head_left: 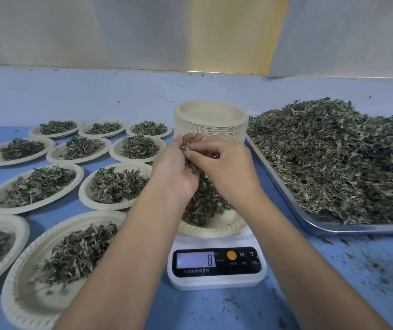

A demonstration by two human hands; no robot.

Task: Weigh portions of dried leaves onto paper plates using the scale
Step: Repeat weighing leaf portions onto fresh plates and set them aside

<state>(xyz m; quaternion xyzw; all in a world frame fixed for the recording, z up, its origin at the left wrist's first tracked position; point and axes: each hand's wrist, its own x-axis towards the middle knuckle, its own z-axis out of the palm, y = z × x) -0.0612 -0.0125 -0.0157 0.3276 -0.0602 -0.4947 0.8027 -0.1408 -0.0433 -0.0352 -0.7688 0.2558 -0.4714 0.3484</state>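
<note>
While my left grip (174,172) curls round a clump of dried leaves (186,146), my right grip (226,167) pinches the same clump, both held just above the paper plate (216,226) on the white scale (216,279) (display reads 8). More leaves lie heaped on that plate. Filled plates (83,190) cover the blue counter (333,282) leftward; a steel tray (321,226) piled with leaves sits right.

Left hand (174,169) and right hand (225,163) pinch dried leaves (185,146).
</note>
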